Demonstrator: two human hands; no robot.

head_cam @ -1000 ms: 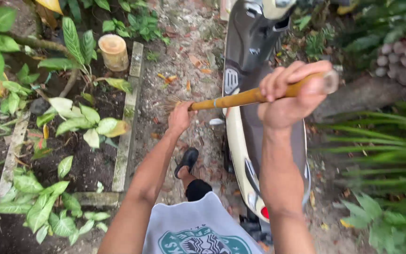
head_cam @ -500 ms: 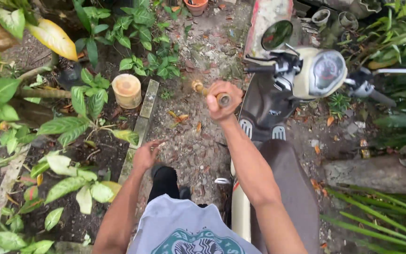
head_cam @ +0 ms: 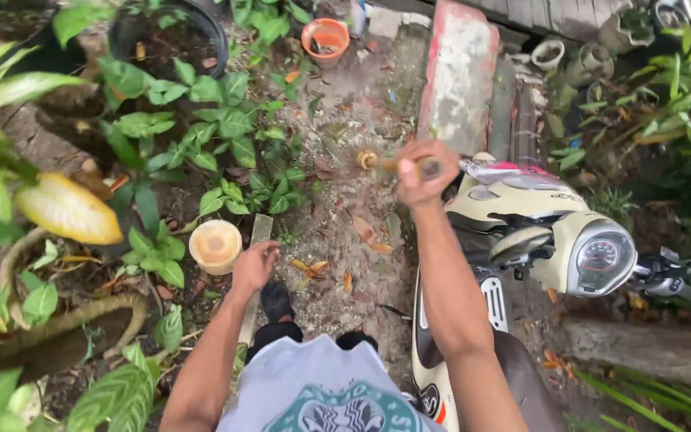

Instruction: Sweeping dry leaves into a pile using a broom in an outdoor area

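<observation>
While my right hand (head_cam: pixel 419 172) grips the wooden broom handle (head_cam: pixel 385 164) beside the cream scooter (head_cam: pixel 553 240), I note my left hand (head_cam: pixel 253 266) loosely curled, empty, above leaf-strewn garden ground (head_cam: pixel 345 232).

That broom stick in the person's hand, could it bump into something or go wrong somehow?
Maybe. The right hand grips the broom stick very close to the cream scooter, so a swing might knock its mirror or scratch the front. The left hand hangs free, so one hand alone may control the stick less well. Dry leaves lie on the path near the person's foot, and that could be slippery.
</observation>
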